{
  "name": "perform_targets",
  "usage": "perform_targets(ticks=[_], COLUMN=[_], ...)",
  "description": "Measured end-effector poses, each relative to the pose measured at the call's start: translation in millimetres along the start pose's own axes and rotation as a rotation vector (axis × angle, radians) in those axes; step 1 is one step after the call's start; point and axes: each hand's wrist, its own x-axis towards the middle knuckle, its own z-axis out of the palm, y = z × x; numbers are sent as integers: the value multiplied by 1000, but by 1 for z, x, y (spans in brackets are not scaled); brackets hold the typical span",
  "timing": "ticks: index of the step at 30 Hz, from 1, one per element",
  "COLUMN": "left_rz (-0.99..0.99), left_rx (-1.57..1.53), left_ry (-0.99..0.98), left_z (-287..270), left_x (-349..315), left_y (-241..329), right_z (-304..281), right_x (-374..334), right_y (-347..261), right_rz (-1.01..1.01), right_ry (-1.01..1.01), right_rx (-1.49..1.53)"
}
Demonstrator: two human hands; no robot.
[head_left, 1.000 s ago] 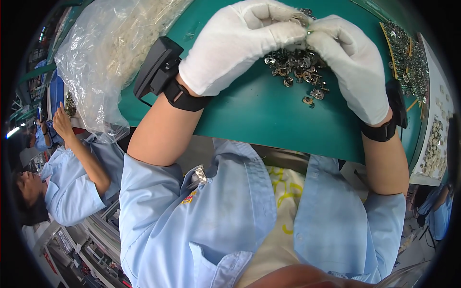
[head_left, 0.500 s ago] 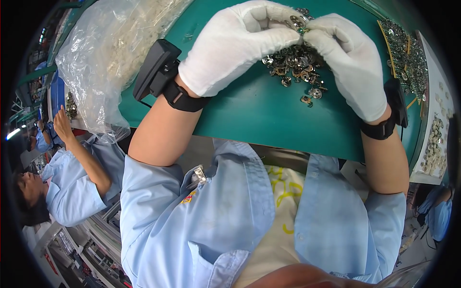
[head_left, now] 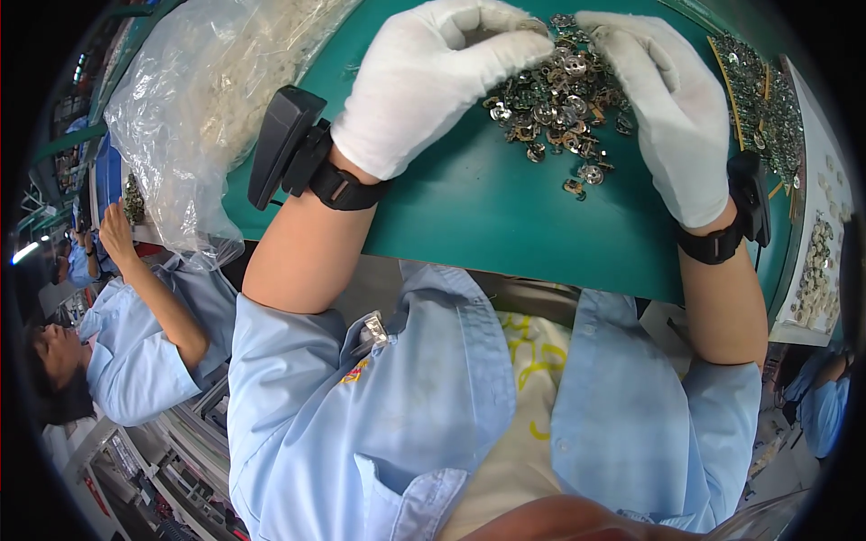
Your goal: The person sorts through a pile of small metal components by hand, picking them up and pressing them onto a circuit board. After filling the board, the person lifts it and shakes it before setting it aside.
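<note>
The left hand (head_left: 442,86), its grip narrow, held one small metal part (head_left: 533,25); for the right hand (head_left: 675,113), the state of grip could not be told. One pile of metal parts (head_left: 566,101), too overlapped for counting, lay between both hands on one green tabletop (head_left: 505,221), with one plastic bag (head_left: 216,104) at left.

The left hand (head_left: 424,86) and right hand (head_left: 672,117) are gloved in plain white, with black wrist straps (head_left: 343,187), against a deep green tabletop (head_left: 469,212). The metal parts (head_left: 568,99) are mottled — bright silver, dark grey and touches of brassy gold. Light blue colours the open shirt (head_left: 424,388) — cream the inner top (head_left: 517,424), marked with yellow lettering.
</note>
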Motion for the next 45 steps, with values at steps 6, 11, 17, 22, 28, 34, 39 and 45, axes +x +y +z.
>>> perform_targets(ticks=[6,11,17,22,28,34,39,45], left_rz=[711,506,230,233,784,620,575,446], left_rx=[221,61,-48,-31,224,1110,1312,1435], left_ry=[-198,-112,249,274,5,263,183,40], left_z=[-18,-14,-17,-21,-38,-24,-19,-48], left_x=[14,13,11,23,48,46,46,87], left_y=[-26,-17,-6,-14,-64,-28,1,-13], right_z=[6,38,0,-10,5,-2,-4,6], right_x=[4,21,5,16,23,26,35,49], right_y=[-14,57,29,39,42,37,53,69], right_rz=[84,-721,55,260,156,132,85,-36], right_ry=[-24,109,245,281,145,21,49,31], right_rx=[7,1124,559,365,217,166,169,-68])
